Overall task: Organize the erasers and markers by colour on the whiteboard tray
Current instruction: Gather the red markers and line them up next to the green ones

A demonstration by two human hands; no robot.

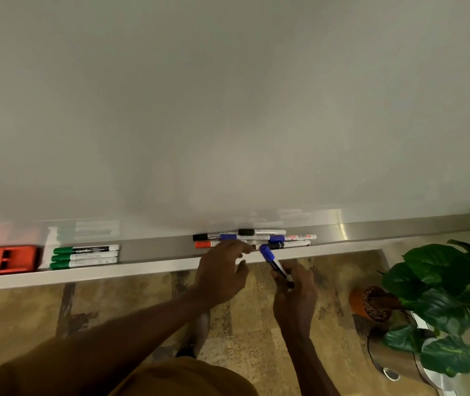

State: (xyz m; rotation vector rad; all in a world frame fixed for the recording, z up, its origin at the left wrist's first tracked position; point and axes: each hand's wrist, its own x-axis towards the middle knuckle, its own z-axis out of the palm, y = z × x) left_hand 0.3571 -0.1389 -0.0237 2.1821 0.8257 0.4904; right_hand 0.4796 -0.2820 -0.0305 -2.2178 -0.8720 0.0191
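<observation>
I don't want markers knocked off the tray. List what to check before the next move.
1. Right hand grips the blue marker: ok.
2. Its blue cap is on: ok.
3. Three green markers lie grouped together: ok.
4. Mixed marker pile sorted by colour: not ok; black, blue and red lie crossed.
5. Left hand gripping anything in the pile: cannot tell.
6. Bare whiteboard tray between the green markers and the pile: ok.

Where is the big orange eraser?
In the head view, the orange eraser lies at the far left end of the whiteboard tray, left of the three green markers.
</observation>
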